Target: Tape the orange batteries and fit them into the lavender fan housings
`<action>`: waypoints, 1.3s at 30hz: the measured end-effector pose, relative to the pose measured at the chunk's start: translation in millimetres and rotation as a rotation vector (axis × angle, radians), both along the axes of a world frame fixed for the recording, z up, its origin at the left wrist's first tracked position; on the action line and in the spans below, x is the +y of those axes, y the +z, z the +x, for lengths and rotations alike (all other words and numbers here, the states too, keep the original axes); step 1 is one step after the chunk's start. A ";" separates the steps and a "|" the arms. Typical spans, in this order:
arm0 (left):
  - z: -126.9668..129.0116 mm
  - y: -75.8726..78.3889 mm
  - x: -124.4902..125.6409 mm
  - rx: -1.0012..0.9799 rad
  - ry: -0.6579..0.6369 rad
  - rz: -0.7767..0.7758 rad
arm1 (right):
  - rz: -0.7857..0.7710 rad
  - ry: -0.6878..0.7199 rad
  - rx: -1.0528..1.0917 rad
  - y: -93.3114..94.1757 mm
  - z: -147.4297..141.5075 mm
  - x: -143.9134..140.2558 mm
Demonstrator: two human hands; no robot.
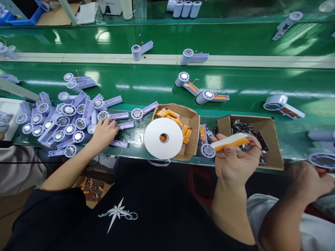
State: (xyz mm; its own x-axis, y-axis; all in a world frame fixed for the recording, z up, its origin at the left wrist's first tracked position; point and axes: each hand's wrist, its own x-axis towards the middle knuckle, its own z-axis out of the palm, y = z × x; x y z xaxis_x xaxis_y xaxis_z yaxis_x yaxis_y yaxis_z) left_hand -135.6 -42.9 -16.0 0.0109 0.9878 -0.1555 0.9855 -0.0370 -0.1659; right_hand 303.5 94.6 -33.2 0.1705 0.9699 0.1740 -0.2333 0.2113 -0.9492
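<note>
While our right hand [235, 162] pinches an orange battery [230, 142], our left hand [103, 134], fingers spread, reaches the lavender housings [65, 122]; we judge pairing comes next, needing one housing lifted clear.

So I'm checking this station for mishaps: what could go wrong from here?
The left hand reaches into the heaped lilac housings at the bench edge; one could be knocked off. The orange battery in the right hand trails thin wires that might snag on the cardboard box.
</note>
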 end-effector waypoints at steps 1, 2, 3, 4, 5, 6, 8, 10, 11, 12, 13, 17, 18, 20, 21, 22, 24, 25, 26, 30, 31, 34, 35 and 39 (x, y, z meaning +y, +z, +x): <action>2.1 4.0 -1.8 -0.001 -0.031 0.013 | 0.009 0.002 -0.008 0.1 1.4 -0.3; 4.2 9.7 0.5 -0.007 -0.066 0.036 | 0.023 0.001 -0.024 1.5 2.0 0.5; 5.6 15.8 8.3 -0.019 -0.102 0.065 | 0.042 -0.005 -0.045 4.1 1.2 2.9; 5.6 21.1 23.1 -0.035 -0.134 0.097 | 0.068 -0.012 -0.067 7.8 -1.8 7.3; 4.2 24.7 45.5 -0.053 -0.163 0.127 | 0.100 -0.016 -0.088 12.1 -7.7 14.3; 1.7 25.8 75.4 -0.074 -0.187 0.151 | 0.133 -0.009 -0.107 16.8 -16.7 24.3; -4.6 20.2 151.8 -0.109 -0.228 0.161 | 0.188 0.063 -0.143 25.3 -43.7 53.4; -9.8 8.3 232.8 -0.112 -0.251 0.086 | 0.216 0.207 -0.180 29.3 -78.1 91.8; -12.0 2.0 267.7 -0.100 -0.260 0.017 | 0.219 0.291 -0.202 28.8 -95.8 112.4; -14.3 -3.5 296.3 -0.096 -0.265 -0.059 | 0.216 0.374 -0.224 26.5 -112.7 132.6; -17.1 -8.0 317.6 -0.101 -0.266 -0.133 | 0.205 0.450 -0.244 22.5 -128.2 151.6; -27.7 -16.6 342.8 -0.198 -0.237 -0.236 | 0.101 0.652 -0.326 -2.3 -172.1 206.4; -27.9 -17.7 340.9 -0.204 -0.222 -0.213 | 0.079 0.685 -0.363 -8.0 -179.4 214.2; -24.0 -20.5 336.0 -0.187 -0.197 -0.163 | 0.061 0.731 -0.477 -16.3 -191.4 223.8; -20.5 -22.3 334.2 -0.174 -0.191 -0.141 | 0.062 0.745 -0.545 -18.8 -196.7 226.1; -16.7 -24.5 333.1 -0.167 -0.191 -0.123 | 0.064 0.752 -0.610 -20.5 -201.5 227.0; -10.6 -29.1 333.2 -0.174 -0.207 -0.095 | 0.066 0.754 -0.718 -22.5 -209.9 226.3; -9.0 -31.3 334.1 -0.186 -0.220 -0.089 | 0.071 0.756 -0.767 -23.2 -213.2 225.1; -8.4 -33.4 335.3 -0.204 -0.234 -0.092 | 0.081 0.757 -0.820 -23.7 -215.7 223.7; -9.7 -42.4 339.8 -0.331 -0.219 -0.084 | 0.186 0.753 -1.160 -23.0 -218.9 218.9; -9.2 -45.2 340.5 -0.356 -0.199 -0.069 | 0.217 0.760 -1.273 -21.9 -218.8 218.2; -3.9 -55.2 342.1 -0.389 -0.150 -0.032 | 0.286 0.777 -1.610 -17.9 -220.5 216.5; -1.7 -58.6 342.8 -0.397 -0.136 -0.025 | 0.299 0.774 -1.702 -16.7 -222.3 216.1; 5.8 -69.2 347.9 -0.426 -0.112 -0.011 | 0.333 0.800 -1.882 -13.6 -233.5 218.0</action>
State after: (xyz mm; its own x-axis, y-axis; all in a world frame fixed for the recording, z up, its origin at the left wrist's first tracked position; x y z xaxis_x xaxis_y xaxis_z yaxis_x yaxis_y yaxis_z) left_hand -129.9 305.0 -85.3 0.1832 0.9752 -0.1241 0.9555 -0.1470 0.2557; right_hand 70.0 312.6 -46.8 -0.7360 0.6247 -0.2609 0.6549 0.7546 -0.0406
